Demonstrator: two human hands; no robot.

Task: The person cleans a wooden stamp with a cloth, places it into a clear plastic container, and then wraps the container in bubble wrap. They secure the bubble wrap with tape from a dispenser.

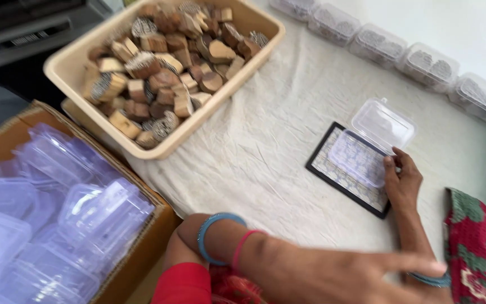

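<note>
An open clear plastic box (371,145) is being steadied at the right of the cloth-covered table (288,141), where it is lying on a black-framed patterned tray (333,169). Its long axis is being run from near left to far right, with the hinged lid (383,123) thrown back on the far side. The right hand (403,183) is being kept at the box's near right corner, fingertips (389,162) touching the rim, loosely curled rather than clenched; nothing is being gripped outright. So the box is lying just to the far left of that hand, in contact with it.

The left hand (367,270) is being held low and near, blurred across the bottom of the view, a finger extended toward the right; it is empty as far as can be seen, and well apart from the box. The right hand is clearly the nearer one.

Far left, a beige tub (74,56) of carved wooden blocks (170,67) is being left untouched. Near left, a cardboard carton (142,259) of empty clear boxes (57,225) is waiting. Filled boxes (423,62) are being lined along the far edge.
</note>
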